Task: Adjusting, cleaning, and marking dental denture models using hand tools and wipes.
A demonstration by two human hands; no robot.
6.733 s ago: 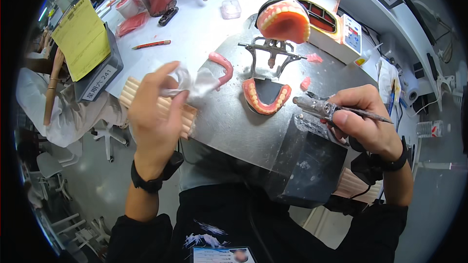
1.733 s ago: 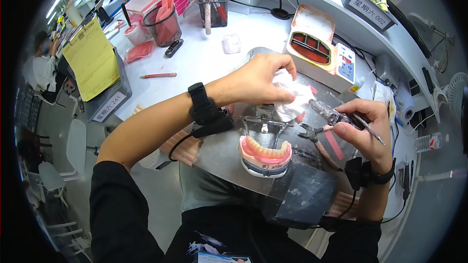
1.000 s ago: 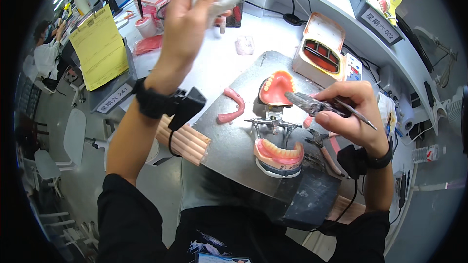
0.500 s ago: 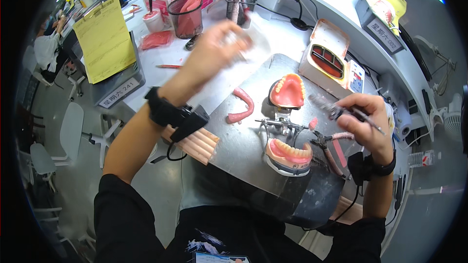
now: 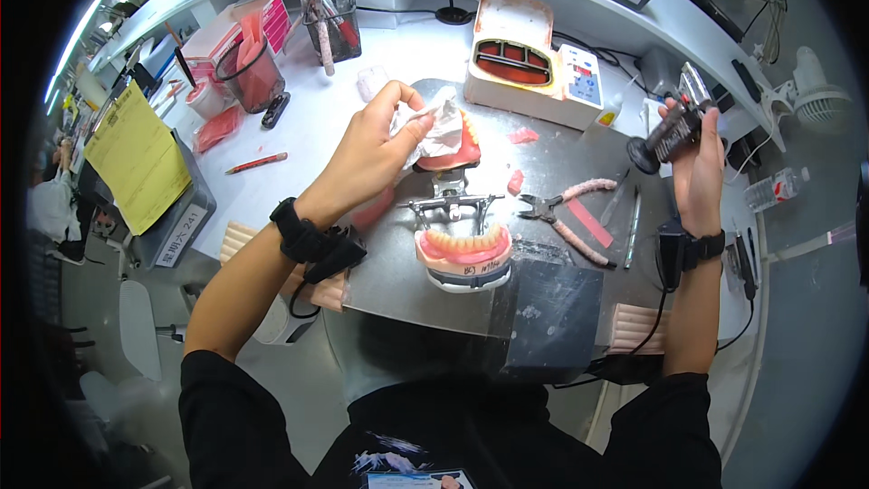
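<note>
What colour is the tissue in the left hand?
White tissue, seen best in the head view.

Lower dental model (image 5: pixel 464 264): near you, on the metal plate (image 5: pixel 382 270).
Pliers (image 5: pixel 543 209): right of the model.
Wax heater (image 5: pixel 507 91): far, behind the pliers.
Pencil (image 5: pixel 257 163): to your left.

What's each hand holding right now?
Left hand: closed on a crumpled white tissue.
Right hand: holding a dark device with a shiny end.

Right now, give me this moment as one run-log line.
left hand: holding white tissue over upper denture model | right hand: holding black tool | between them: lower denture model, pink-handled pliers
</note>
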